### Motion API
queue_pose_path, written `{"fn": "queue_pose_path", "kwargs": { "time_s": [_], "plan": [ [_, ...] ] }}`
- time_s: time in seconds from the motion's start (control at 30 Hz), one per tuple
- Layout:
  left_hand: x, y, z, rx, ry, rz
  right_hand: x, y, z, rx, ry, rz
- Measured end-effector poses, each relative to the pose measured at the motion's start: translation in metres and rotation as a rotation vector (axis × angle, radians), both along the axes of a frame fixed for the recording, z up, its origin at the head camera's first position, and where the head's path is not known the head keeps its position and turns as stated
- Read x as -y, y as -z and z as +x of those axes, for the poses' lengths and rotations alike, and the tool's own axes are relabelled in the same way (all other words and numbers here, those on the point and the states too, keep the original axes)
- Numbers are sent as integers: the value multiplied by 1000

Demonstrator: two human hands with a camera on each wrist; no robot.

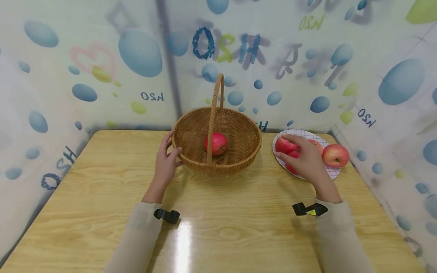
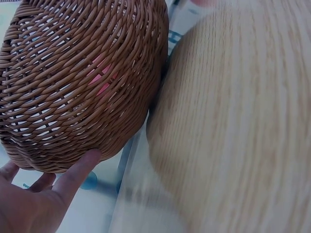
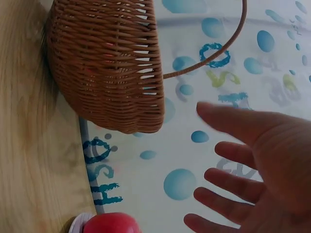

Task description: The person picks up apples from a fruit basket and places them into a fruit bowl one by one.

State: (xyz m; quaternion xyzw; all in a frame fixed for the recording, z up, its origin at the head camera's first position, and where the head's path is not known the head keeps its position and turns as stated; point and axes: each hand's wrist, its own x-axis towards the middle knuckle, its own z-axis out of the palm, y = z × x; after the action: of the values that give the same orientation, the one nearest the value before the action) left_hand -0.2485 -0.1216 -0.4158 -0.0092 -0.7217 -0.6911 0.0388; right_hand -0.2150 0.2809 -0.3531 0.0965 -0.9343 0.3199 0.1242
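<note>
A brown wicker basket (image 1: 235,161) with a tall arched handle (image 1: 212,110) stands near the back edge of the table. One red apple (image 1: 218,144) lies inside it. My left hand (image 1: 165,163) holds the basket's left end, thumb near the rim; in the left wrist view the thumb (image 2: 75,177) touches the woven side. On the right, my right hand (image 1: 305,157) hovers over a plate (image 1: 300,132) of several apples (image 1: 335,155). Its fingers are spread and hold nothing, as the right wrist view shows, with a red apple (image 3: 112,223) below.
The wooden table (image 1: 218,212) reaches back to a wall covering (image 1: 136,113) printed with blue and green spots and letters. Another wall stands close on the right, beside the plate. Each sleeve carries a small black wrist camera (image 1: 167,215).
</note>
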Motion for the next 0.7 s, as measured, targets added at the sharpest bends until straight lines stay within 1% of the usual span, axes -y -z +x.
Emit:
{"fn": "queue_pose_path", "kwargs": {
  "time_s": [0.17,0.33,0.43,0.57,0.7],
  "plan": [
    [0,-1,-2,-10,7,-21,10,-13,-3,8,-23,-1],
    [1,-1,-3,-16,11,-19,27,-22,-12,8,-70,9],
    [2,0,-3,-7,2,-33,36,-23,-17,28,-98,-2],
    [3,1,-1,-1,-2,-49,46,-20,-24,60,-143,-49],
    [1,1,-1,-17,9,-44,55,-19,-32,76,-190,-92]
  ]
}}
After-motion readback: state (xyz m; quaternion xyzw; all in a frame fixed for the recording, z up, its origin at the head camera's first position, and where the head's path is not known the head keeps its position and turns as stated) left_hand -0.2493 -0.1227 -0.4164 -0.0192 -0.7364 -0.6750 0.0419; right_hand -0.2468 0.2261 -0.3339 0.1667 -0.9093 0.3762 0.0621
